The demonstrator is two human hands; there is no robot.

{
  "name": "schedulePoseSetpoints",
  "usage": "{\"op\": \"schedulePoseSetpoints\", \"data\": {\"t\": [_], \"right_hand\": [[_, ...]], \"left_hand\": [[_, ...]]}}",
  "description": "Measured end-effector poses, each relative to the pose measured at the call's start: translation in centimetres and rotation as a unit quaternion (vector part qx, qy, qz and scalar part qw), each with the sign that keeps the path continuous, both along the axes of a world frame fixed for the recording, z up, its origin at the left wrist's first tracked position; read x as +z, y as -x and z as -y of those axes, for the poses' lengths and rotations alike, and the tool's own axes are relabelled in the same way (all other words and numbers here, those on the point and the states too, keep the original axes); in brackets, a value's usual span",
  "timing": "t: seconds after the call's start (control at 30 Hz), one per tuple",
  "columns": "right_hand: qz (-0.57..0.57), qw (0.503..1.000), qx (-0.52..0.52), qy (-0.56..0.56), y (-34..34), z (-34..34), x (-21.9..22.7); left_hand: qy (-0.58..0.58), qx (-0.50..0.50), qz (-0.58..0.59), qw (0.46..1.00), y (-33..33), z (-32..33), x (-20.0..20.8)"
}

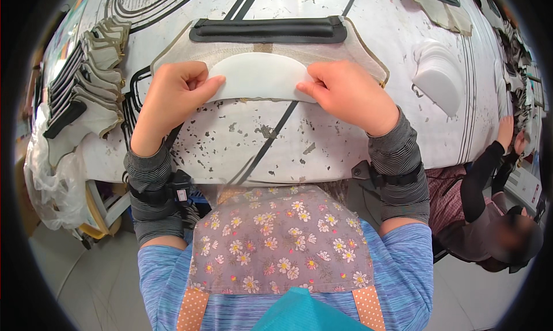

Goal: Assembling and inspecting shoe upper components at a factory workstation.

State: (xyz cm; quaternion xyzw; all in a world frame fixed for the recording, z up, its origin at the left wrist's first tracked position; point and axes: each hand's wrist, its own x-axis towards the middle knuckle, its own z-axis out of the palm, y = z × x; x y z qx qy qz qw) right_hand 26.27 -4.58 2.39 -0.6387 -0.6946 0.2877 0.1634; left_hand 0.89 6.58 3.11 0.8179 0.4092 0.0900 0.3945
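Note:
A white half-moon sheet (259,75), smooth and slightly curved, lies over the near edge of a beige fabric piece (173,52). Along the fabric's far edge runs a padded black strip (268,30). My left hand (181,92) is closed, pinching the sheet's left end between thumb and curled fingers. At the opposite end, my right hand (348,95) grips the sheet the same way, thumb toward its middle. The sheet covers the middle of the fabric's near side.
White half-moon sheets (440,80) are stacked at the right. Several beige pieces with black strips (95,83) pile up at the left, above a clear plastic bag (55,181). More fabric (443,11) lies far right. A co-worker (478,216) sits at the right edge.

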Motion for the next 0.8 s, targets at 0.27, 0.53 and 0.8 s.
{"op": "schedulePoseSetpoints", "data": {"t": [0.27,0.53,0.8], "right_hand": [[0.039,0.998,0.003,-0.046,0.3,0.2,-0.4],[0.132,0.990,0.004,-0.047,0.7,0.0,0.2],[-0.053,0.994,-0.022,-0.094,4.4,-2.4,1.7]], "left_hand": [[0.016,0.032,0.014,0.999,-0.1,0.0,-0.1],[-0.021,0.020,0.016,0.999,0.1,-0.1,-0.3],[-0.071,0.004,0.036,0.997,0.1,0.3,-0.1]]}}
